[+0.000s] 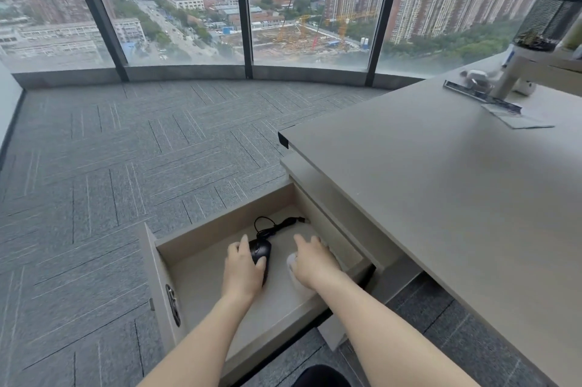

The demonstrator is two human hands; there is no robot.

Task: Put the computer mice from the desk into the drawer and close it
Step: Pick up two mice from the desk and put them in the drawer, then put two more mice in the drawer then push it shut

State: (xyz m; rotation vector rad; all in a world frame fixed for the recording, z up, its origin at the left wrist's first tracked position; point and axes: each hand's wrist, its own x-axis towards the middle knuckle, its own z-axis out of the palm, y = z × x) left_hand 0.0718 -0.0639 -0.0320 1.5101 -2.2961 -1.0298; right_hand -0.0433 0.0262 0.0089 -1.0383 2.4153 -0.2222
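Observation:
The drawer (201,235) under the desk is pulled open toward the left. Inside it lies a black wired mouse (262,250), its cable (277,224) coiled toward the back with the USB plug near the cabinet. My left hand (241,270) rests on the black mouse, fingers wrapped over it. A white mouse (292,262) sits to its right, mostly hidden under my right hand (313,260), which covers it with fingers spread forward. Both hands are down in the drawer.
The grey desk top (441,197) fills the right side. At its far end lie a flat dark strip (482,96), a paper sheet (516,119), a white monitor-arm post (510,75) and a black mesh holder (548,21). Grey carpet and tall windows lie to the left.

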